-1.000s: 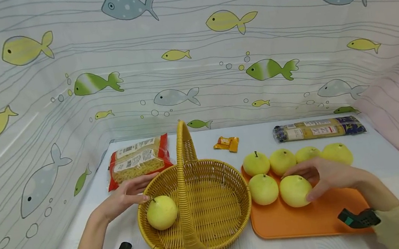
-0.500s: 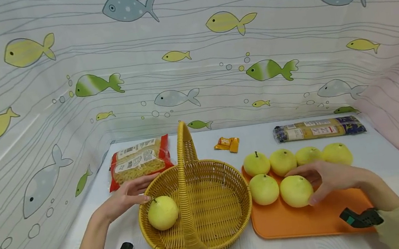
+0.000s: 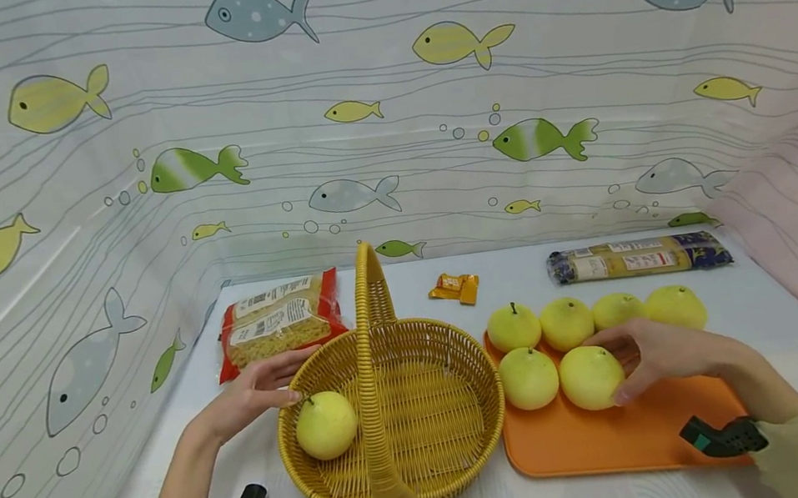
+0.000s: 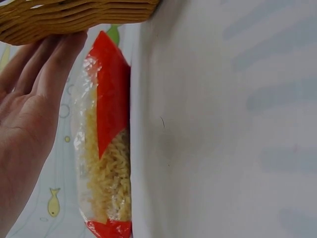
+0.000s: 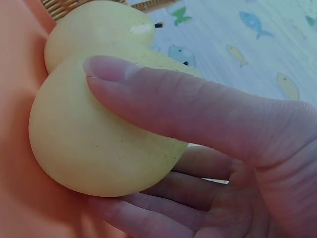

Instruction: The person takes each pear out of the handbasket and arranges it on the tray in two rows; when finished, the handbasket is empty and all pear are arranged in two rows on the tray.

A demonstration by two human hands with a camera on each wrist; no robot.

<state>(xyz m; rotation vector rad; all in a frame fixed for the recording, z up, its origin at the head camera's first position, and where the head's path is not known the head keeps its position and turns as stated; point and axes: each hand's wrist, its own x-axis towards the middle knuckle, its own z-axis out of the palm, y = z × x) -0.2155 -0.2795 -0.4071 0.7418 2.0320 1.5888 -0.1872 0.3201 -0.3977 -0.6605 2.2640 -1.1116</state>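
Observation:
A yellow wicker basket (image 3: 445, 487) with a tall arched handle stands at the middle, one round yellow pear (image 3: 326, 425) inside its left part. Against the basket's left rim rests my left hand (image 3: 252, 394), thumb tip at the rim and straight fingers along the outer wall. In the left wrist view those fingertips (image 4: 74, 44) reach the basket's side (image 4: 99, 12). On the orange tray (image 3: 585, 452) my right hand (image 3: 662, 349) holds the front pear (image 3: 590, 379), also seen in the right wrist view, with thumb on one side and fingers around the other.
Several more pears (image 3: 528, 377) sit on the tray's far half. Behind the basket lies a red pasta bag (image 3: 276, 324). Orange-wrapped sweets (image 3: 454, 287) and a long blue-ended pasta pack (image 3: 638, 259) lie farther back. A fish-patterned curtain (image 3: 400, 139) encloses the table.
The pear in my right hand has risen slightly, with the hand around it. My left hand and the basket keep their places.

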